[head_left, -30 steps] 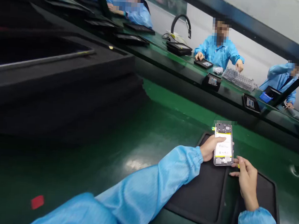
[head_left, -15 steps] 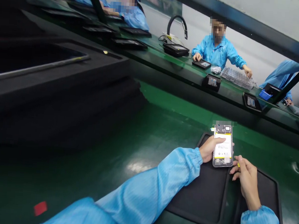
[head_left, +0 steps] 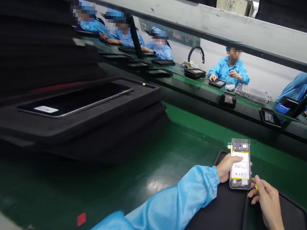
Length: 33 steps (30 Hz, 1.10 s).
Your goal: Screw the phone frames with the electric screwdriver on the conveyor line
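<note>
My left hand (head_left: 225, 167) grips an opened phone (head_left: 241, 166) by its left side, thumb on the white and yellow battery. The phone's back is off, showing the board at its top end. It is held just above a black foam mat (head_left: 222, 216). My right hand (head_left: 266, 201) is at the phone's lower right corner, fingers curled and pinched around a small yellow piece that I cannot make out. Both sleeves are light blue.
A stack of black foam trays (head_left: 95, 125) at left carries a dark phone (head_left: 73, 99) face up. The green belt (head_left: 145, 163) runs under everything. Across a second bench (head_left: 202, 86) sit several people in blue with black trays and small devices. A grey beam (head_left: 201, 20) crosses overhead.
The camera tilted up and moved, so the tray stack and more people came into view. Both hands and the phone stay together, shifted slightly down and right in the picture.
</note>
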Motion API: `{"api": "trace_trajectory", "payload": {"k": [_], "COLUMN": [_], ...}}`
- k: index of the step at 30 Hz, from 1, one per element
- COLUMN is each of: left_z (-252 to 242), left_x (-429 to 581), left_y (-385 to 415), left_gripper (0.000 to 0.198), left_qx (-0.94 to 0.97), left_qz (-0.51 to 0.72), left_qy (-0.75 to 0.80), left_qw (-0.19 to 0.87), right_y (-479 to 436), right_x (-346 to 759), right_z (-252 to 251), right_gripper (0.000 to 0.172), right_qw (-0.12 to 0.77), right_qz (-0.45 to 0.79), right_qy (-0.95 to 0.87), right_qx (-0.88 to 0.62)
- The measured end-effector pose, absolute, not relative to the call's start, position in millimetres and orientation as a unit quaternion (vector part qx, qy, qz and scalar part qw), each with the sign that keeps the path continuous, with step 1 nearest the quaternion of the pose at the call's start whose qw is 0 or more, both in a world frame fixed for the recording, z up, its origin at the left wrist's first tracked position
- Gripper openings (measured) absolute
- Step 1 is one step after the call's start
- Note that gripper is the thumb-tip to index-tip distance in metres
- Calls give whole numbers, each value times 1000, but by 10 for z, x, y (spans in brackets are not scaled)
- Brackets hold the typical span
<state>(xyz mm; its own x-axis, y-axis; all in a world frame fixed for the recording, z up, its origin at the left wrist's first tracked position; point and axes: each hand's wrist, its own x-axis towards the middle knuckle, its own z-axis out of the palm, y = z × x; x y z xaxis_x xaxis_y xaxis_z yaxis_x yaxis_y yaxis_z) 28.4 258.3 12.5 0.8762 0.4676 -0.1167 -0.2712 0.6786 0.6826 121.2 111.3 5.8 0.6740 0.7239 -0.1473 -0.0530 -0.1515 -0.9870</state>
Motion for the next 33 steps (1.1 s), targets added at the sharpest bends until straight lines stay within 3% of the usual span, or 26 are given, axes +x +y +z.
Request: {"api": "trace_trajectory", "payload": {"k": [5, 17, 25, 30, 33], "left_z": [105, 149, 247, 324, 357], "left_x": [283, 249, 241, 201, 187], "left_y": [2585, 2529, 2446, 2563, 2695], "left_gripper": [35, 41, 47, 63, 59], "left_qx": [347, 389, 442, 477, 490], "left_qz": [206, 197, 214, 230, 296], "left_qy": [144, 152, 180, 215, 267], "left_qw": [904, 887, 852, 821, 775], "right_y": [1091, 1131, 1200, 1150, 1140], "right_x": [1225, 1098, 971, 1099, 1128], "right_z": [21, 85, 12, 23, 72], "right_gripper": [59, 62, 51, 47, 49], "right_qw": [550, 524, 656, 699, 708], "right_qz": [335, 352, 308, 321, 317], "right_qy": [-292, -342, -267, -220, -202], "right_qx": [-707, -696, -635, -600, -597]}}
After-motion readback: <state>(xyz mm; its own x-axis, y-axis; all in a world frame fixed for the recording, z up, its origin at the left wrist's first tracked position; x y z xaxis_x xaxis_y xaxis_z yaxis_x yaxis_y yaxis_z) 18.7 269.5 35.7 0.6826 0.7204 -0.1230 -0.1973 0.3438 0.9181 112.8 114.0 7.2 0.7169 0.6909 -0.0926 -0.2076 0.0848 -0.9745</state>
